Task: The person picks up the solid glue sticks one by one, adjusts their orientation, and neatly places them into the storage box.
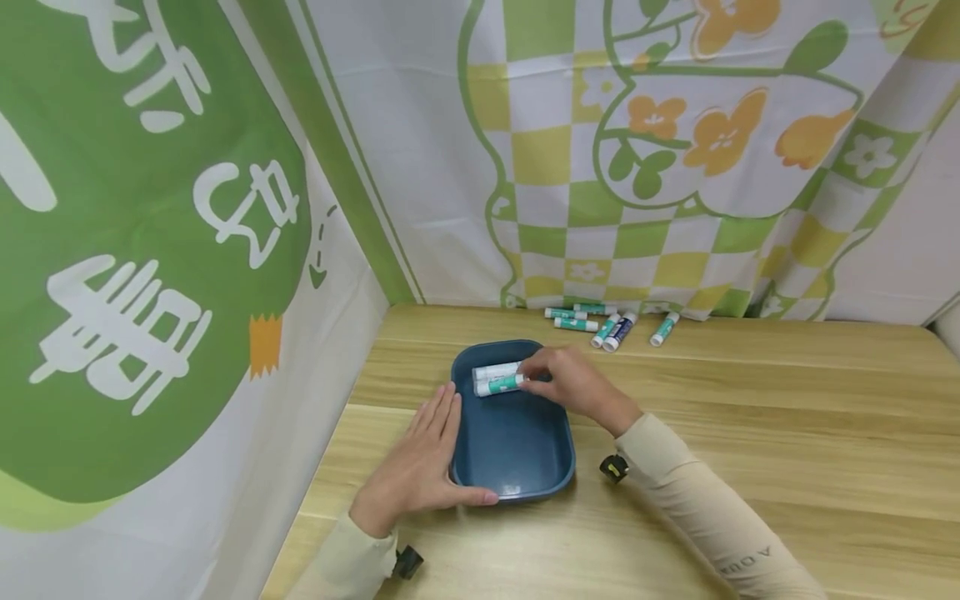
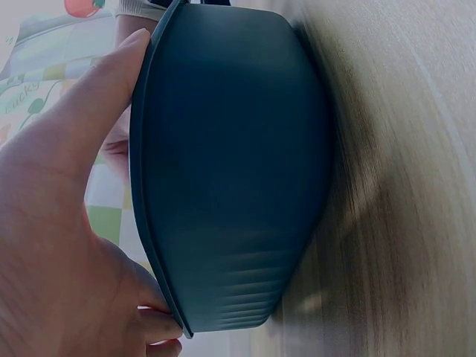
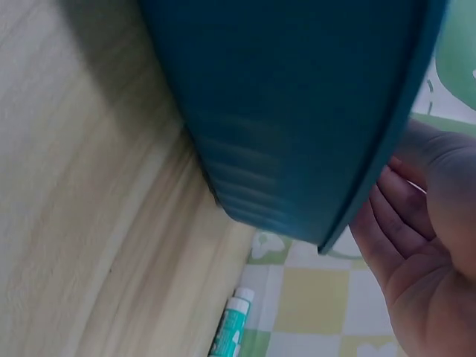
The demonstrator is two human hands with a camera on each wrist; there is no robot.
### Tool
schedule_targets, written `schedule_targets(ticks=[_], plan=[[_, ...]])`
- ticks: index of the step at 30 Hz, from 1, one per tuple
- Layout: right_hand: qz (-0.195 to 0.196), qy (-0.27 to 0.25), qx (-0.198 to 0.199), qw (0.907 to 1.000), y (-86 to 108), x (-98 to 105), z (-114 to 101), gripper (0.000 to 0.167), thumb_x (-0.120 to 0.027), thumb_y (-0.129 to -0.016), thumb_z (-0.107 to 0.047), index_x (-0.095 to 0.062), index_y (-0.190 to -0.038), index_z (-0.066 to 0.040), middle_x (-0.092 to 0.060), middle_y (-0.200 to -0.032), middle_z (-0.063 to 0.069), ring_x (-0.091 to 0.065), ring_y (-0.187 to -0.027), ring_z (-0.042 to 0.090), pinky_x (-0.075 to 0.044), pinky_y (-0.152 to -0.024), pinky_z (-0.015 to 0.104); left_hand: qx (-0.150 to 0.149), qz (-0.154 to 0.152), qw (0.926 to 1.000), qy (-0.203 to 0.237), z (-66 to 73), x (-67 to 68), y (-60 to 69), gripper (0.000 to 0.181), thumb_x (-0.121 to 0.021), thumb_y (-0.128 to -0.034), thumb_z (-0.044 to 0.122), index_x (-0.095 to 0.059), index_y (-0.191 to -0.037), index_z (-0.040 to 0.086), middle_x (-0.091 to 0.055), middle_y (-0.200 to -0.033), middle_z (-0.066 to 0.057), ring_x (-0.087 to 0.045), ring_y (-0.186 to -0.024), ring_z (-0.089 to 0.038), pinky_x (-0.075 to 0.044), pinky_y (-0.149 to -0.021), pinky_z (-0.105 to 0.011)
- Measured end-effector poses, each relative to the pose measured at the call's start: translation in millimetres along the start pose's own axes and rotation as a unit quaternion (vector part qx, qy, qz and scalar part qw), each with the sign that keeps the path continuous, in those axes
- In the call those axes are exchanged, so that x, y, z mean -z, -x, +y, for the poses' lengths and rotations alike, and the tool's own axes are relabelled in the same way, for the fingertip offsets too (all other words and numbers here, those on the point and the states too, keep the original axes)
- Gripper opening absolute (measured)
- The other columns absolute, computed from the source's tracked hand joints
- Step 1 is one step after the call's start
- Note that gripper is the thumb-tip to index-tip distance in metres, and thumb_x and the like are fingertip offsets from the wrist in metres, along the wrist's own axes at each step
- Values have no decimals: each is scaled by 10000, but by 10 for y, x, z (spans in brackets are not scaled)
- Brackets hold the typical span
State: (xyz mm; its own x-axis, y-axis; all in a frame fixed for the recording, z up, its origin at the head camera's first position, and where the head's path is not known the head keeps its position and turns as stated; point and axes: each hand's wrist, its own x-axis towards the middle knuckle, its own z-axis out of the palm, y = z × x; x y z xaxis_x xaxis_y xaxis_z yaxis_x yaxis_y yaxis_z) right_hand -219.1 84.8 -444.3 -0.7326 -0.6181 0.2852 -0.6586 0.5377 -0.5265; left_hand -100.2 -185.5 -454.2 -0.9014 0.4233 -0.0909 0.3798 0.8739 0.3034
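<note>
Right-hand grip (image 1: pixel 576 382) pinching a green-labelled tube (image 1: pixel 501 384) inside a blue tray (image 1: pixel 513 446), left-hand grip (image 1: pixel 418 465) unclenched, straight-fingered against the tray's rim

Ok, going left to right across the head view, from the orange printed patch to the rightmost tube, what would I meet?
Orange printed patch, left hand, blue tray, right hand, rightmost teal tube.

head: high, forward-down | wrists: close, low, facing blue tub (image 1: pixel 513 442) | all share tub

White-green tube (image 1: pixel 499 384) (set crosswise) in blue tray (image 1: pixel 512 446), beside white tube (image 1: pixel 495 371)
</note>
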Motion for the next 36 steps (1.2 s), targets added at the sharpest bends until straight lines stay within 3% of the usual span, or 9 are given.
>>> schedule_targets(ticks=[11, 16, 21, 26, 36], plan=[[-214, 592, 380, 9973, -38, -118, 10, 153, -807, -941, -133, -817, -1053, -29, -807, -987, 95, -769, -913, 187, -647, -799, 317, -30, 11, 9999, -106, 2, -5, -7, 1433, -638, -757, 908, -75, -1678, -34, 15, -1780, -221, 19, -1670, -364, -165, -1345, -566], [-441, 1265, 469, 9899, -53, -150, 5, 79, -814, -930, -127, -807, -976, -64, -793, -943, 55, -739, -874, 172, -633, -792, 341, -37, 19, 10000, -82, 5, 5, -3, 1434, -639, -759, 909, -75, -1677, -36, 14, -1778, -224, 14, -1669, -367, -168, -1344, -568], [-803, 1885, 285, 9784, -94, -164, -39, 68, -804, -930, -127, -773, -880, -94, -748, -851, 19, -663, -747, 142, -593, -694, 334, -48, 16, 10000, -44, 1, 11, 0, 1428, -640, -764, 904, -71, -1677, -35, 15, -1777, -226, 7, -1668, -376, -177, -1341, -573], [-1073, 2193, -18, 9697, -124, -185, -72, 56, -780, -948, -117, -775, -915, -72, -740, -855, 41, -646, -730, 150, -590, -671, 333, -42, -38, 10000, 2, 0, 10, -10, 1428, -645, -765, 901, -59, -1679, -27, 26, -1778, -219, 15, -1668, -373, -177, -1340, -576], [-870, 2578, -50, 9622, -184, -301, -72, 36, -796, -903, -40, -775, -895, -69, -762, -860, 69, -725, -812, 221, -622, -720, 378, -88, -4, 9999, -54, -5, 21, -22, 1432, -660, -765, 881, -38, -1674, -35, 27, -1774, -238, 15, -1666, -385, -176, -1340, -578]])
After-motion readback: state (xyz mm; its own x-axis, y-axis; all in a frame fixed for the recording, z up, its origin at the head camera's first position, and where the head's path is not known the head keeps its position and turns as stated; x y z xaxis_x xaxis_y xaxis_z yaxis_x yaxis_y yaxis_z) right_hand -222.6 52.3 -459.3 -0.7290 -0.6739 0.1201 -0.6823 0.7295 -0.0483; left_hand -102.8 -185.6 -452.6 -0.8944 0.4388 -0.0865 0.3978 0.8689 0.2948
